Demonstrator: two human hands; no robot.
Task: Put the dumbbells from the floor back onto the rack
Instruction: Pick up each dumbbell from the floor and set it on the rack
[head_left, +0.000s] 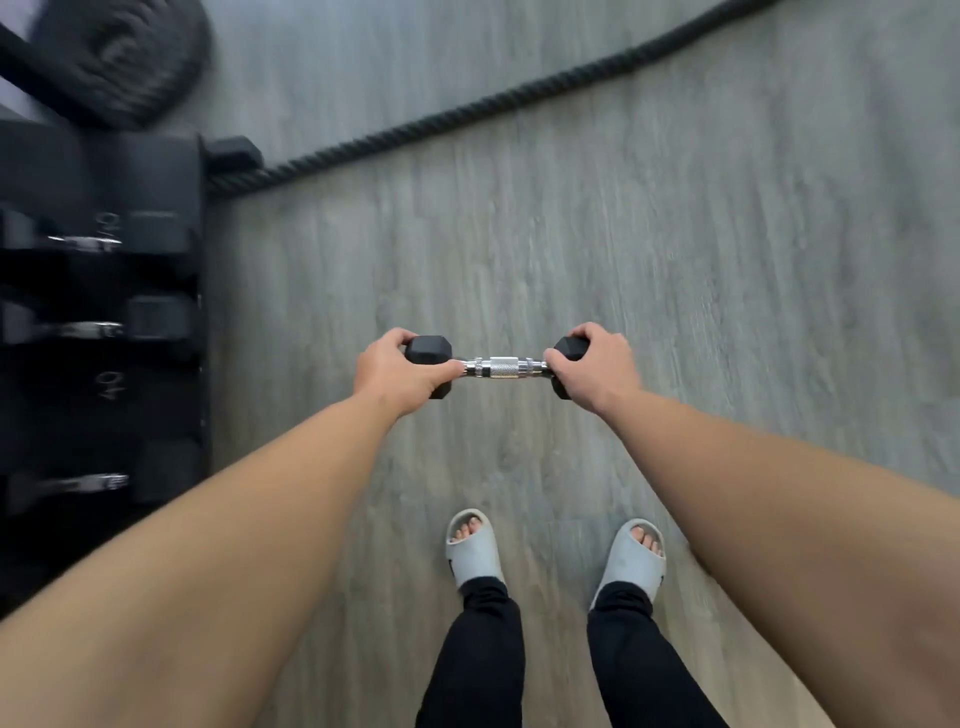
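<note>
A small dumbbell (506, 367) with black hex heads and a chrome knurled handle hangs level above the grey floor, in front of me. My left hand (397, 369) grips its left head and my right hand (597, 366) grips its right head. The black dumbbell rack (156, 176) stands along the left edge, well to the left of the held dumbbell. It carries several larger black dumbbells (88, 327) with chrome handles, blurred by motion.
A thick black battle rope (493, 101) runs diagonally across the floor from the rack's far corner to the upper right. A coiled black rope pile (119, 57) lies at the top left. My feet in grey slides (475, 545) stand below the dumbbell.
</note>
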